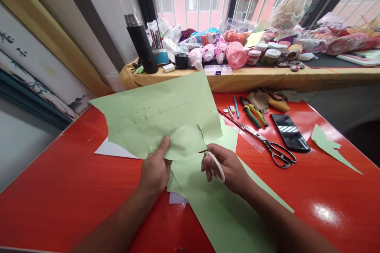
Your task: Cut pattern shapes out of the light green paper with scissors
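Note:
My left hand (157, 166) grips the lower edge of a light green sheet of paper (166, 106), thumb on top and fingers hidden underneath. Pencil lines run across the sheet, and its left edge is cut unevenly. In my right hand (225, 166) is a pair of small scissors (219, 169) with white handles. One thin blade shows over the sheet near its lower right, where the paper is cut at the edge. Below both hands, a larger green sheet (225, 205) lies on the red table (89, 197).
Right of the hands lie large scissors (274, 148), a phone (289, 132), pliers (254, 114), a clear ruler (249, 138), a blue pen (236, 106) and a green paper scrap (329, 146). A black flask (142, 45) and several jars stand on the cluttered windowsill (184, 81).

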`<state>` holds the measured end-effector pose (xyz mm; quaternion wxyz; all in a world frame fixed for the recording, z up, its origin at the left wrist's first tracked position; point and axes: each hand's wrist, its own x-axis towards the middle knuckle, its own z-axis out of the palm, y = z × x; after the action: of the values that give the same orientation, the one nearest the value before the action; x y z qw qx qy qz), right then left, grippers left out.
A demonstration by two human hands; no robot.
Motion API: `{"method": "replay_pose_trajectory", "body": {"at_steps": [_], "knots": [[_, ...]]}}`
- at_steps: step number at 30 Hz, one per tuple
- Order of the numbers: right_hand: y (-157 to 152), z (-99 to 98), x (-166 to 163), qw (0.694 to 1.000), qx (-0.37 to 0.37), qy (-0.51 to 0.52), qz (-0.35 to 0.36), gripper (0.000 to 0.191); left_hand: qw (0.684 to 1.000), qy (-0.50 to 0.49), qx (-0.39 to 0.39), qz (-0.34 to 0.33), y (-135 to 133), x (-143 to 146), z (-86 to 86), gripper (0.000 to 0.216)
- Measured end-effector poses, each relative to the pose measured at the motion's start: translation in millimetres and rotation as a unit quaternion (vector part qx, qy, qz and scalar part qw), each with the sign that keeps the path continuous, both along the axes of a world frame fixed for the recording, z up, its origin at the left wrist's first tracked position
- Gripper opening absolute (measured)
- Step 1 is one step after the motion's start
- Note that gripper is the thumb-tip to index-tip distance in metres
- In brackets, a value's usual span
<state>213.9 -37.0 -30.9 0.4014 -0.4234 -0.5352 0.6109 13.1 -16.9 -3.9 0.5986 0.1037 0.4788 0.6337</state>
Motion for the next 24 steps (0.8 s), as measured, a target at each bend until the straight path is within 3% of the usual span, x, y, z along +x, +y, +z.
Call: {"method": "replay_pose_trajectory", "body": {"at_steps": [15,24], "knots": [[-0.4,-1.1,-1.4,1.0,-0.005,0.001,-0.006,0.044,1.0,0.009,-0.017,0.003,0.5,-0.2,1.9,0.021],[0.2,-0.6,-1.7,1.0,-0.009,0.0,-0.002,0.045,1.0,0.003,0.018,0.006,2.5,-0.8,-1.9,0.011]]}}
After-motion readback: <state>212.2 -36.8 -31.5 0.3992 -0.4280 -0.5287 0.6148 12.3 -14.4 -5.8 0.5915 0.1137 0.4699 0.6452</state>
